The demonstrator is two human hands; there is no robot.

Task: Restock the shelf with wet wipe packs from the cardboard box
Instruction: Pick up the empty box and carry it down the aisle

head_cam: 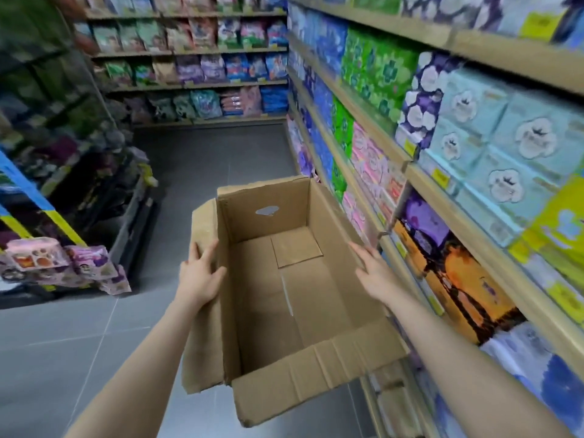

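The shelf (410, 165) ran along the outer side of the right hand's hold, its tiers packed with wrapped packs (493, 134) right down past the wrist; the blur made it hard to tell which of them were wet wipes. Between the two holds hung the cardboard box (284, 279), open-topped, its floor bare and its flaps splayed outward. The left hand (199, 276) gripped the box's left wall, thumb inside the rim and fingers spread on the flap outside. The right hand (374, 273) lay against the right wall with fingers fairly straight, pressing inward rather than curling over. With no packs left in the box, the restocking looked finished. The next move probably called for carrying the empty box clear of the aisle, keeping both walls squeezed so it did not slip.
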